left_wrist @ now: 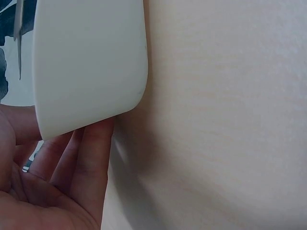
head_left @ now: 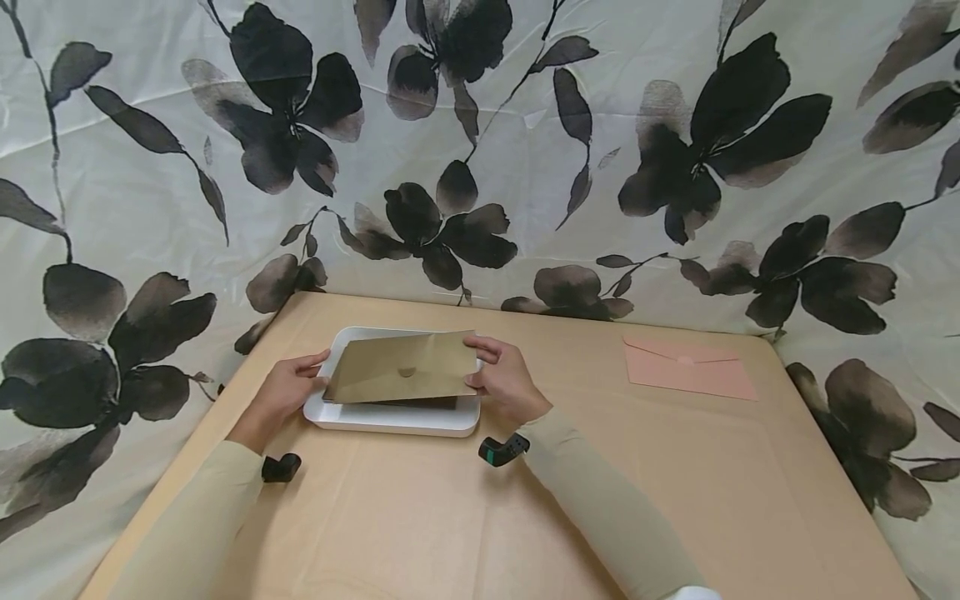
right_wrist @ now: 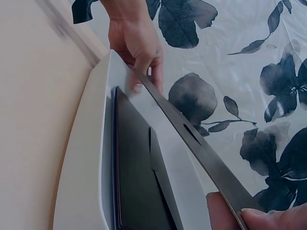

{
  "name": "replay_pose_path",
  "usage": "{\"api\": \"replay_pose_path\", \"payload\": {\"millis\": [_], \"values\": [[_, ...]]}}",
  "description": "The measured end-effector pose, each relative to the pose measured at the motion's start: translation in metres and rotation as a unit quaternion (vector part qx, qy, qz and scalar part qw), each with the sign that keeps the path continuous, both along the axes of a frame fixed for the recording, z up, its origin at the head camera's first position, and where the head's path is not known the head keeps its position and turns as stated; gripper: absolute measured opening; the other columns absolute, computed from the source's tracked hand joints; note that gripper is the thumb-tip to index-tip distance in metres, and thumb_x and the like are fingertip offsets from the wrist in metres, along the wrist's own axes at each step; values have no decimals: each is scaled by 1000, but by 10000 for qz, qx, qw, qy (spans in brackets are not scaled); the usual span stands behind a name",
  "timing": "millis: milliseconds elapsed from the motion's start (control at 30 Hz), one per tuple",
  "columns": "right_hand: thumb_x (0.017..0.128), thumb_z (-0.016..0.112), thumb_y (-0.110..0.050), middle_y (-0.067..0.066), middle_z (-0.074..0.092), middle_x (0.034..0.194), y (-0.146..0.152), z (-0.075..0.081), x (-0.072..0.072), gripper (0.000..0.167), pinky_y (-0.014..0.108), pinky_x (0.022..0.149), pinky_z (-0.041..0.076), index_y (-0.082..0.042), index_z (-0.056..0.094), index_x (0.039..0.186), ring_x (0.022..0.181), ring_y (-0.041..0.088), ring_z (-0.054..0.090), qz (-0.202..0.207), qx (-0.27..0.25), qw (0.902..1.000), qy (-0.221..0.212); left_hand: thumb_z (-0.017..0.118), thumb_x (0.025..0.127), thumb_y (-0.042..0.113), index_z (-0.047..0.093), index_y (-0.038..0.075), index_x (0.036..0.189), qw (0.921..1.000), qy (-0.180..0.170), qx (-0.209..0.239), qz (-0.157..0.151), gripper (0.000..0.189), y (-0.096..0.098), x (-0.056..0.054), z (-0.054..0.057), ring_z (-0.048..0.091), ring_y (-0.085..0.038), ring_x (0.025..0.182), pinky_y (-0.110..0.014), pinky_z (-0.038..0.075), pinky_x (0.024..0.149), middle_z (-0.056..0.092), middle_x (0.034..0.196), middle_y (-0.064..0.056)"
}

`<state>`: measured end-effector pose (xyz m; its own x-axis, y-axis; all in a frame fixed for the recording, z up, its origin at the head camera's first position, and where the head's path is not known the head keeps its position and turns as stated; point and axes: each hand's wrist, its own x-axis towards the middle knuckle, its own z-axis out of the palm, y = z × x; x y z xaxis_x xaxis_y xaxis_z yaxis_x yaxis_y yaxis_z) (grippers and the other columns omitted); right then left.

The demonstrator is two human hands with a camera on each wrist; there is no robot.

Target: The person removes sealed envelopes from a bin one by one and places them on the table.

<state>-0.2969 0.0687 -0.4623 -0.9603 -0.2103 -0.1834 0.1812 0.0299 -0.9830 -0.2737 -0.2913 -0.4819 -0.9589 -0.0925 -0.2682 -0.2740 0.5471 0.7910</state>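
Note:
My right hand pinches the right edge of a gold envelope between thumb and fingers. That envelope is raised and slightly tilted over a white tray. In the right wrist view it appears nearly edge-on, apart from a darker-looking envelope with a flap that lies inside the tray. At the tray's left end, my left hand grips the rim. The left wrist view has its fingers against the outside of the end wall; the thumb shows inside the rim in the right wrist view.
A pink envelope lies flat toward the right back of the wooden-toned table. Behind and around the table hangs a white cloth with dark flowers. Each wrist wears a black strapped device.

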Motion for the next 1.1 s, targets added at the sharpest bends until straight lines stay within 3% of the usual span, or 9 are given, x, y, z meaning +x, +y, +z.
{"api": "replay_pose_path", "payload": {"millis": [267,633,1100], "values": [[82,66,20,16,69,138,11,4,-2,68,25,64,62,-13,64,141,88,16,72,-29,-8,10000,-44,57,103,8,33,9,162,10000,70,-25,-18,64,2,1,3,32,-49,155,-60,35,124,31,166,-29],[84,65,19,16,68,140,23,-1,-4,67,25,62,61,-13,63,142,87,15,72,-106,41,9999,-26,57,103,7,34,8,162,9999,103,-62,-31,63,0,0,-2,34,-49,153,-60,37,122,34,165,-30],[84,65,20,16,65,144,40,4,-8,67,21,62,58,-11,61,144,89,14,70,78,-4,10000,-57,56,104,7,32,8,162,10000,37,24,18,62,1,-1,-3,34,-50,153,-61,37,121,34,163,-32]]}}
